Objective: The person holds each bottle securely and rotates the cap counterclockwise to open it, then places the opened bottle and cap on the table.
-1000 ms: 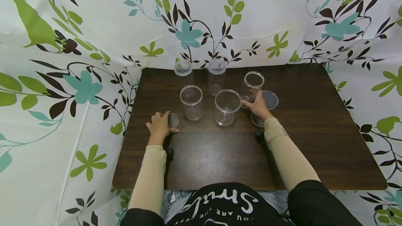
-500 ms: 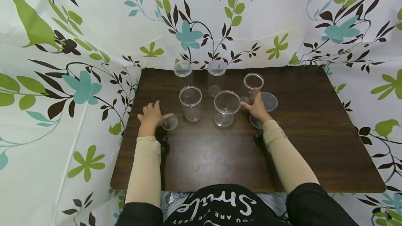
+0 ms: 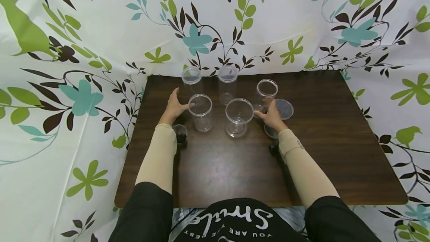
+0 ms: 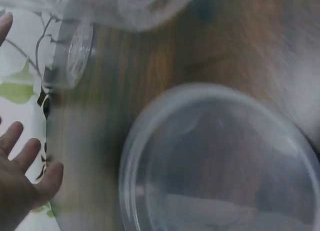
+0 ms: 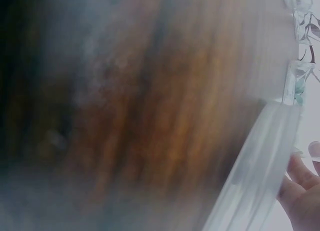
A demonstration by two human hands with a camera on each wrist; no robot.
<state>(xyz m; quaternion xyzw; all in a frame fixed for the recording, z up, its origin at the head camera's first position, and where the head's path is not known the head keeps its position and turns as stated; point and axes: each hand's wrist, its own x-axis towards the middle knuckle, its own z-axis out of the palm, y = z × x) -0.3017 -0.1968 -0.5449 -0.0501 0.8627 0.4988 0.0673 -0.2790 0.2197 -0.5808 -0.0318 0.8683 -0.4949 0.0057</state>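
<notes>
In the head view, my left hand (image 3: 174, 106), fingers spread, is beside the left front clear jar (image 3: 203, 122), its thumb at the jar's rim; a firm touch cannot be made out. The left wrist view shows those fingers (image 4: 50, 183) apart. My right hand (image 3: 273, 117) holds the lower part of the right clear jar (image 3: 267, 88), its thumb on the near left side and its fingers partly hidden. Between them stands a wider clear jar (image 3: 236, 126). A round clear lid (image 3: 180, 129) lies under my left wrist.
Two lidded clear jars, one at back left (image 3: 191, 77) and one at back middle (image 3: 227, 75), stand near the table's far edge. Two round lids lie by my right hand, a far lid (image 3: 285, 109) and a near lid (image 3: 270, 132). The dark wooden table (image 3: 221, 174) meets a patterned curtain (image 3: 289, 18).
My left hand has come away from the small lid, leaving it on the table, and moved forward and right to the left front jar. My right hand stays at its jar.
</notes>
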